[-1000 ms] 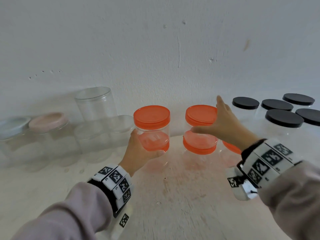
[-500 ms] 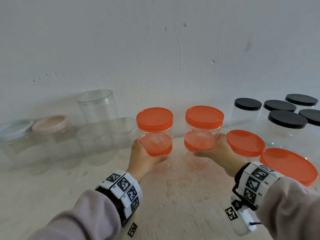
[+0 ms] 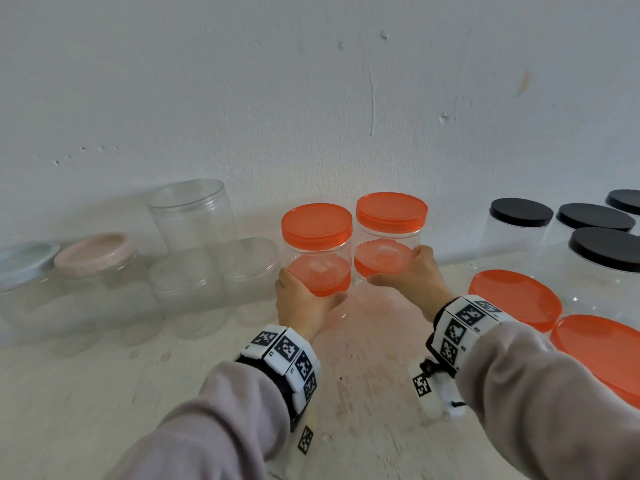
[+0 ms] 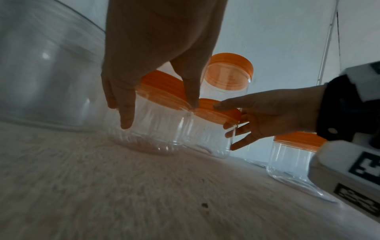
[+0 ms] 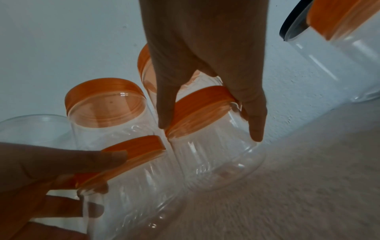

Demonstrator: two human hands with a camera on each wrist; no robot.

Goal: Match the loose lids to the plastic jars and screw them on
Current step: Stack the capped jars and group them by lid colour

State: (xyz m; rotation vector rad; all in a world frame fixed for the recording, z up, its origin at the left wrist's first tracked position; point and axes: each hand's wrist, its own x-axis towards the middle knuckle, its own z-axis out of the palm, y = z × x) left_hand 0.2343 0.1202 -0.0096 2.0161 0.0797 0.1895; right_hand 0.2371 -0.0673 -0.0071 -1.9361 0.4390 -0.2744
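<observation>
Each hand has a jar by its cap. The left hand (image 3: 304, 303) curls its fingers (image 4: 125, 113) and thumb round the orange screw lid of a short clear plastic jar with ribbed walls (image 4: 156, 128), and a second orange-lidded clear jar (image 3: 317, 233) stands stacked on top of it, just above the knuckles. The right hand (image 3: 414, 284) does the same next door: fingers (image 5: 255, 116) one side, thumb the other, clamped round the orange lid of a matching short ribbed jar (image 5: 213, 155), with another orange-capped jar (image 3: 391, 220) stacked above. The two lower jars stand just beside each other, close enough that they may be touching, on the pale wooden tabletop (image 3: 363, 393). To my eye these four are already capped, so the step in hand looks like shifting or tidying the finished stacks rather than threading a lid. Off past the right wrist sit two more wide orange lids (image 3: 516, 299) on clear jars, and beyond them black-lidded jars (image 3: 521, 211); away from the left fingers stand clear and pastel-capped jars (image 3: 93, 252). Next, I would guess, both stacks need setting down squarely so the top jars do not topple, then a check that every lid is tight.
</observation>
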